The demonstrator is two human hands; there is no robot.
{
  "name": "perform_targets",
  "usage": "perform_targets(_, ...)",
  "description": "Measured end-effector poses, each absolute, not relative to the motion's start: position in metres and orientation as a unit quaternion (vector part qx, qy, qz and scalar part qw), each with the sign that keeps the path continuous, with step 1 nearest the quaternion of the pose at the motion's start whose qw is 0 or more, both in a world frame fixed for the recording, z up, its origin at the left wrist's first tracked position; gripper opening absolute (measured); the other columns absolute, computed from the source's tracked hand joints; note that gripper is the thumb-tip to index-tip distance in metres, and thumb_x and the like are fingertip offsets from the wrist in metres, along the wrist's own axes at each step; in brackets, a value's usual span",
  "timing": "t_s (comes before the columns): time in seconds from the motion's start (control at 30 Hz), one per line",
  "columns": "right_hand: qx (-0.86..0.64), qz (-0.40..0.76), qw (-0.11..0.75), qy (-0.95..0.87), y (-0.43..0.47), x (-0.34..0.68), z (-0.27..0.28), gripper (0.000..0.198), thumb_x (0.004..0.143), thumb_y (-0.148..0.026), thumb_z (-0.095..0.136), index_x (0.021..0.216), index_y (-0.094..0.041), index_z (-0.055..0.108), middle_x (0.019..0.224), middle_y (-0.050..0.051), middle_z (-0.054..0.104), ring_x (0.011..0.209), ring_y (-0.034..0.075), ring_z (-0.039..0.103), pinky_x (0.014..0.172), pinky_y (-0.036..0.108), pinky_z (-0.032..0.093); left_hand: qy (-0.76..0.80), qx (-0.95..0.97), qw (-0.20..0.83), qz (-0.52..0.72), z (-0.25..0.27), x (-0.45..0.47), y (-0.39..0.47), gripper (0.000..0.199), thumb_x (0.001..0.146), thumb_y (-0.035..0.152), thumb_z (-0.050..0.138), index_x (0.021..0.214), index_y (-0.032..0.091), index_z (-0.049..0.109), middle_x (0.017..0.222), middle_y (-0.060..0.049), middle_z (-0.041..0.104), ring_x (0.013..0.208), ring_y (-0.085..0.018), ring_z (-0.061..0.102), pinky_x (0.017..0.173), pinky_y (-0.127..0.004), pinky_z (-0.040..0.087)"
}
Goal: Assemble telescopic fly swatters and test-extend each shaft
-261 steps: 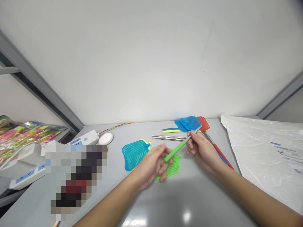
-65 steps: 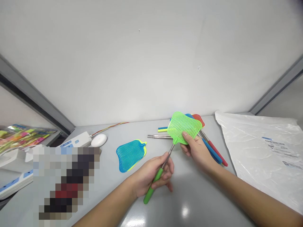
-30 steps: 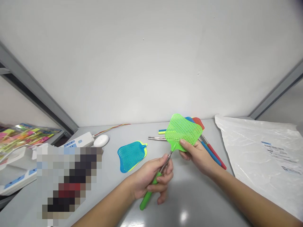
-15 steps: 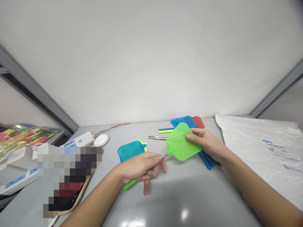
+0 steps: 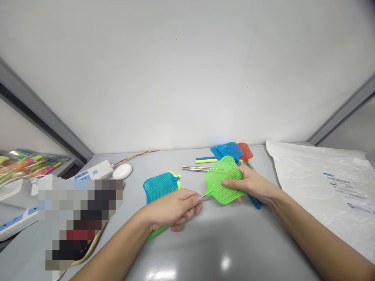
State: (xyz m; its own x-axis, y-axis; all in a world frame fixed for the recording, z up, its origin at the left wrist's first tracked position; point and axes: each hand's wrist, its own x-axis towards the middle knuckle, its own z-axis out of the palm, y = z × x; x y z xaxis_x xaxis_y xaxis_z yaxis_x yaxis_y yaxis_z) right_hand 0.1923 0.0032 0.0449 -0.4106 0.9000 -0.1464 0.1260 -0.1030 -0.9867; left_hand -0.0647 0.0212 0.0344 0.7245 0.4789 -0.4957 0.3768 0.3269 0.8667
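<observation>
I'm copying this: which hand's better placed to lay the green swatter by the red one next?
Probably the right hand: it grips the green swatter's head, nearer the red swatter. The left hand pinches the rod, farther away.

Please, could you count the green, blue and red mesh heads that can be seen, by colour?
Green head: 1
Blue heads: 3, two of them overlapping at the back
Red head: 1
Total visible: 5

Left hand (image 5: pixel 182 207) curled, right hand (image 5: pixel 254 182) pinching; 2 forearms (image 5: pixel 118 244) angled inward.
</observation>
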Motion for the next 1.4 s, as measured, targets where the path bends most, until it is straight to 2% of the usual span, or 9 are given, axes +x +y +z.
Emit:
perform_targets(0.2,-0.448,0.595,0.319,-0.586,0.002,0.191,0.047,0.027,0.076,-0.038,0.07,0.094,-0.02,0.064,0.075,0.002,0.063,0.057,0.012,0.056,0.044,0.023,0.048,0.374,0.571,0.73,0.042,0.036,-0.062,0.019,0.042,0.088,0.058,0.046,0.076,0.018,0.051,0.049,0.009,0.034,0.035,-0.005,0.022,0.033,-0.018,0.026)
perform_targets(0.37,-0.453,0.599,0.317,-0.58,0.001,0.191,0.047,0.031,0.074,-0.042,0.071,0.096,-0.02,0.064,0.074,0.001,0.063,0.059,0.014,0.057,0.045,0.024,0.047,0.322,0.561,0.762,0.032,0.032,-0.064,0.024,0.038,0.09,0.053,0.047,0.078,0.018,0.054,0.046,0.011,0.031,0.032,-0.004,0.02,0.034,-0.021,0.04)
perform_targets(0.5,-0.479,0.589,0.345,-0.552,0.0,0.192,0.047,0.034,0.079,-0.048,0.066,0.099,-0.02,0.066,0.085,0.004,0.068,0.075,0.017,0.065,0.066,0.03,0.054,0.263,0.521,0.812,0.006,0.023,-0.065,0.029,0.036,0.093,0.047,0.044,0.079,0.016,0.056,0.048,0.01,0.034,0.031,-0.003,0.024,0.038,-0.023,0.046)
perform_targets(0.6,-0.479,0.586,0.359,-0.546,0.002,0.191,0.047,0.04,0.084,-0.053,0.058,0.106,-0.021,0.066,0.095,0.006,0.07,0.087,0.02,0.066,0.078,0.034,0.053,0.244,0.502,0.83,-0.007,0.017,-0.063,0.029,0.037,0.095,0.045,0.038,0.08,0.016,0.055,0.048,0.006,0.045,0.03,-0.006,0.036,0.041,-0.027,0.048)
perform_targets(0.77,-0.537,0.422,0.35,-0.641,0.004,0.189,0.043,0.035,0.085,-0.053,0.054,0.099,-0.023,0.067,0.093,0.003,0.069,0.086,0.02,0.064,0.073,0.03,0.05,0.242,0.492,0.836,-0.003,0.016,-0.06,0.025,0.026,0.096,0.042,0.036,0.103,0.02,0.047,0.058,0.001,0.061,0.032,-0.01,0.048,0.042,-0.027,0.048)
perform_targets(1.1,-0.601,0.24,0.308,-0.698,0.005,0.185,0.035,0.037,0.087,-0.057,0.048,0.088,-0.023,0.062,0.081,0.001,0.065,0.074,0.018,0.058,0.062,0.029,0.042,0.197,0.462,0.864,0.014,0.015,-0.062,0.029,0.038,0.096,0.036,0.04,0.131,0.027,0.032,0.076,-0.001,0.063,0.038,-0.01,0.055,0.045,-0.026,0.049)
perform_targets(1.27,-0.612,0.172,0.312,-0.706,0.003,0.181,0.032,0.038,0.089,-0.057,0.045,0.078,-0.022,0.053,0.07,0.0,0.059,0.065,0.017,0.052,0.058,0.029,0.036,0.161,0.456,0.875,0.025,0.011,-0.064,0.033,0.046,0.096,0.03,0.04,0.139,0.029,0.025,0.077,0.0,0.063,0.035,-0.007,0.051,0.046,-0.027,0.052)
perform_targets(1.33,-0.611,0.161,0.327,-0.703,0.002,0.18,0.033,0.035,0.089,-0.055,0.046,0.082,-0.022,0.053,0.071,0.0,0.059,0.065,0.017,0.052,0.059,0.029,0.036,0.162,0.45,0.877,0.039,0.01,-0.065,0.034,0.045,0.095,0.03,0.042,0.137,0.028,0.027,0.076,0.001,0.063,0.033,-0.006,0.049,0.046,-0.027,0.053)
perform_targets(1.4,-0.608,0.166,0.357,-0.689,0.001,0.179,0.034,0.032,0.09,-0.053,0.047,0.095,-0.022,0.055,0.082,0.001,0.063,0.073,0.018,0.055,0.063,0.03,0.038,0.168,0.446,0.877,0.061,0.011,-0.065,0.034,0.042,0.094,0.029,0.043,0.134,0.027,0.03,0.076,0.001,0.062,0.031,-0.004,0.046,0.048,-0.029,0.055)
